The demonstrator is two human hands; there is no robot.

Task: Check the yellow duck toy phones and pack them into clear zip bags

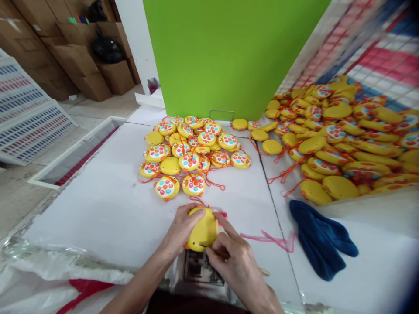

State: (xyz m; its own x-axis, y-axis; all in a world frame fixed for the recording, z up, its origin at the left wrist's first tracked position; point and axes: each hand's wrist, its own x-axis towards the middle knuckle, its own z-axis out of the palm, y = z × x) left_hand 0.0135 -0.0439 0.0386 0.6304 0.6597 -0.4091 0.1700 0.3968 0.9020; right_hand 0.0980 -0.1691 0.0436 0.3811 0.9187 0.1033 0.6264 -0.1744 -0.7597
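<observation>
My left hand [182, 224] grips a round yellow toy [203, 229] by its left edge, the thumb lying across the plain back. Small dark holes dot that back, and an orange cord loops from its top. In my right hand [234, 250] is a thin brush-like tool; its pale handle end [264, 272] shows beyond the hand. Its dark tip meets the toy's lower edge, and my right index finger touches the upper right edge. Beneath the hands sits a clear plastic box [196, 267] with dark stains. Whatever else the right palm covers is hidden.
Ahead lies a group of yellow toys [189, 161] with white, dotted faces. A large heap of similar toys [340, 144] fills the right side. Dark blue cloth [322, 237] lies at right. A green panel [229, 56] stands behind; a white crate [32, 113] is at left.
</observation>
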